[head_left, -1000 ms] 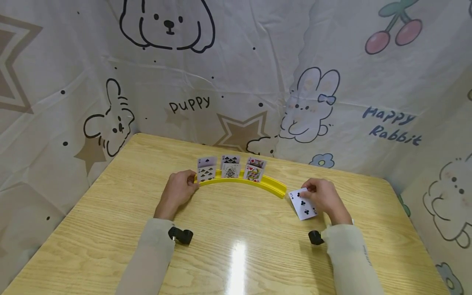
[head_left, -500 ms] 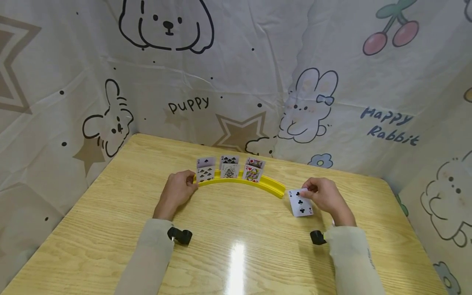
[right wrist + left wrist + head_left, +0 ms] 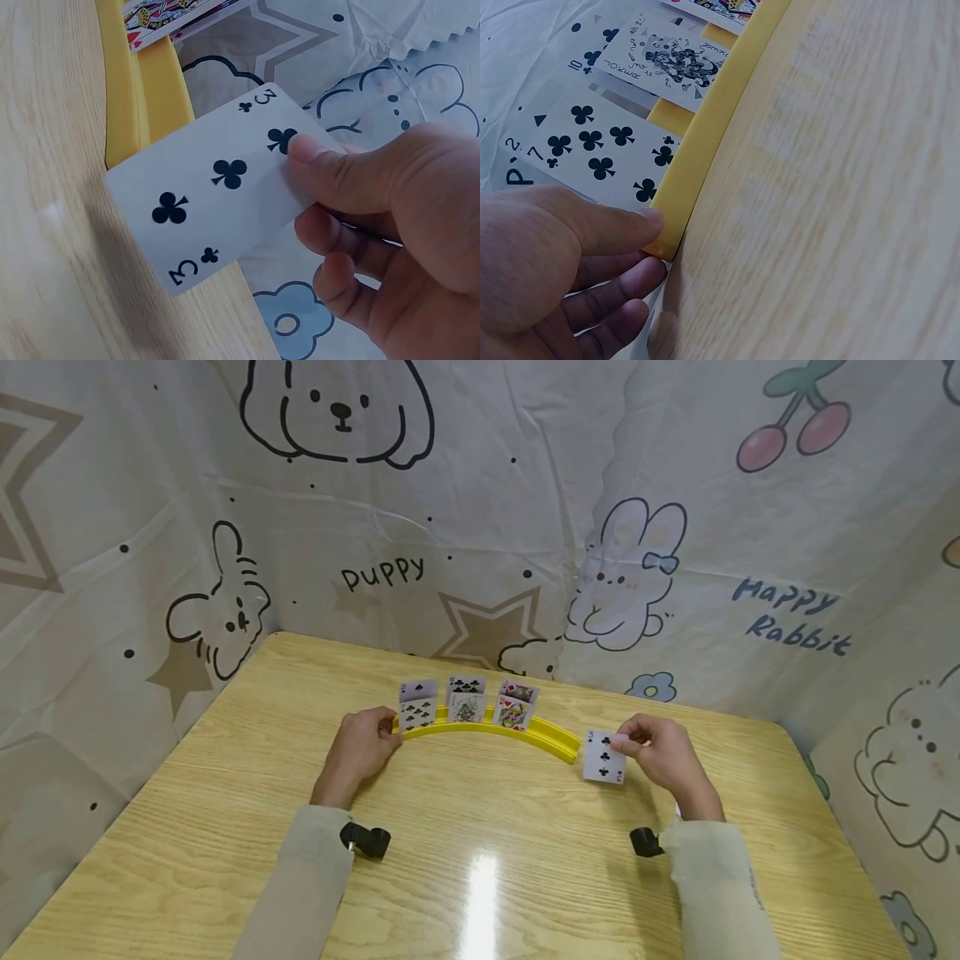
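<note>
A curved yellow card holder (image 3: 540,737) stands on the wooden table (image 3: 225,827) with several playing cards upright in its left half. Among them are a seven of clubs (image 3: 600,146), a joker (image 3: 664,64) and a queen (image 3: 516,712). My left hand (image 3: 363,747) grips the holder's left end (image 3: 705,135), thumb on its tip and fingers curled beside it. My right hand (image 3: 660,756) pinches a three of clubs (image 3: 217,180) by its corner. It holds the card (image 3: 604,758) face towards me, just off the holder's right end (image 3: 142,82).
Printed cloth (image 3: 480,527) with cartoon animals walls in the table at the back and on both sides. A black wrist camera sits on each forearm (image 3: 366,841) (image 3: 645,842). A glare patch (image 3: 480,877) lies on the bare wood near me.
My right hand has raised the three of clubs off the table and carried it up and slightly left, close to the holder's right end. My left hand has stayed put.
</note>
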A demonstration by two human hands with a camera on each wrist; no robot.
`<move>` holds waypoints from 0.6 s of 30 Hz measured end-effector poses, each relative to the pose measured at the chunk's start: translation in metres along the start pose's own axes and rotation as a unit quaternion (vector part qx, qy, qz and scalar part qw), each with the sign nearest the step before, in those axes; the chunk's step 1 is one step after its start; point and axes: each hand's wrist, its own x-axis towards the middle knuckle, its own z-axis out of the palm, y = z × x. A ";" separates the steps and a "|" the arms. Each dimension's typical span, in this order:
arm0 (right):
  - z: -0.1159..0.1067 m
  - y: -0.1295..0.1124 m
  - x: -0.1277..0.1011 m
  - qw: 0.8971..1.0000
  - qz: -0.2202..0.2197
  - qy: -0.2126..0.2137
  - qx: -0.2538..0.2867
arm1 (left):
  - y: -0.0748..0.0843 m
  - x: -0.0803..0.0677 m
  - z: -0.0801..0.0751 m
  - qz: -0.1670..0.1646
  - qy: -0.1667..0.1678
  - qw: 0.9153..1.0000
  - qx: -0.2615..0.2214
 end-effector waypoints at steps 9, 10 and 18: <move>0.005 -0.005 0.007 0.998 -0.005 0.051 0.018 | -0.001 0.000 0.000 0.002 0.004 1.000 -0.001; 0.005 -0.006 0.007 0.998 -0.007 0.058 0.020 | -0.001 0.000 0.000 0.003 0.004 1.000 -0.001; 0.013 -0.016 0.014 0.993 -0.034 0.102 0.055 | -0.001 0.000 0.000 0.008 0.004 1.000 0.000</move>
